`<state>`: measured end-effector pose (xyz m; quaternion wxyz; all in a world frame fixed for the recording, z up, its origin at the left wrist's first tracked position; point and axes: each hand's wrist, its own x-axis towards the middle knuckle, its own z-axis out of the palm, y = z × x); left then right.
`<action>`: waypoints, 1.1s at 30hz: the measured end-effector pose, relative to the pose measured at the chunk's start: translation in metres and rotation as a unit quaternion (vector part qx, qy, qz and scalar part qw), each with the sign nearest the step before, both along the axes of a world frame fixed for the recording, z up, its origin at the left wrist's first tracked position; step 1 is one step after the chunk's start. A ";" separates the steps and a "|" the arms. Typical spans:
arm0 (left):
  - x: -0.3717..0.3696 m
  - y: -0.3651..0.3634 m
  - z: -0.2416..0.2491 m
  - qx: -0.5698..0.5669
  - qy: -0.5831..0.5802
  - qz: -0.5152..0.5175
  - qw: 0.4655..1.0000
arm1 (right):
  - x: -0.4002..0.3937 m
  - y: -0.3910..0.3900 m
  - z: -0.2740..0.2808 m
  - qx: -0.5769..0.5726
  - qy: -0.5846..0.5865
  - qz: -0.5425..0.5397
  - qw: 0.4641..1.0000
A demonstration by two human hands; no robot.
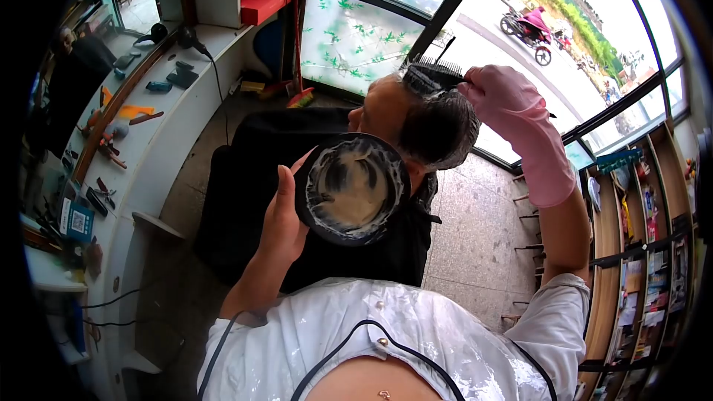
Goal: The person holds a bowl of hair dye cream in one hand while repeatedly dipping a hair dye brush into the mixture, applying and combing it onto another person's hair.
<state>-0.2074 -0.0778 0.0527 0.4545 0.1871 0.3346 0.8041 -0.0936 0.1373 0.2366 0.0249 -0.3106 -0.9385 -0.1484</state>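
My left hand (284,212) is bare and wrapped round the side of a black bowl (403,197), thumb up. Pale cream (362,197) coats the bowl's inside, smeared up its walls. In a pink rubber glove, my right hand (499,96) is closed on a black tint brush with comb teeth (443,71). The brush touches the top of a seated person's hair (445,122), where whitish cream shows on the crown and along the back edge. A black cape (256,208) covers this person, who faces left. The bowl is close behind the person's shoulder.
On the left a white counter (167,115) under a mirror carries a hair dryer (191,41), clippers and combs. Shelves (620,289) with packets line the right. A broom (301,96) leans near the glass front; outside, a motorcycle (529,30) is on the road.
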 end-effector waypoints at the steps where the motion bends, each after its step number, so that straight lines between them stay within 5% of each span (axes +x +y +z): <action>1: 0.000 0.000 0.000 0.000 0.001 -0.001 1.000 | 0.000 0.001 0.001 0.000 0.001 -0.001 1.000; 15: 0.010 0.006 0.002 -0.006 -0.008 0.004 1.000 | 0.007 0.017 0.002 -0.086 0.043 -0.010 0.995; 28: 0.021 0.013 0.003 -0.008 -0.008 -0.008 1.000 | 0.050 0.062 -0.016 -0.148 0.203 -0.043 0.967; 30: 0.024 0.014 0.003 -0.011 -0.004 -0.008 1.000 | 0.053 0.070 -0.027 -0.298 0.247 -0.010 0.922; 33: 0.026 0.018 0.000 -0.007 -0.011 -0.017 1.000 | 0.061 0.085 -0.047 -0.304 0.257 -0.007 0.917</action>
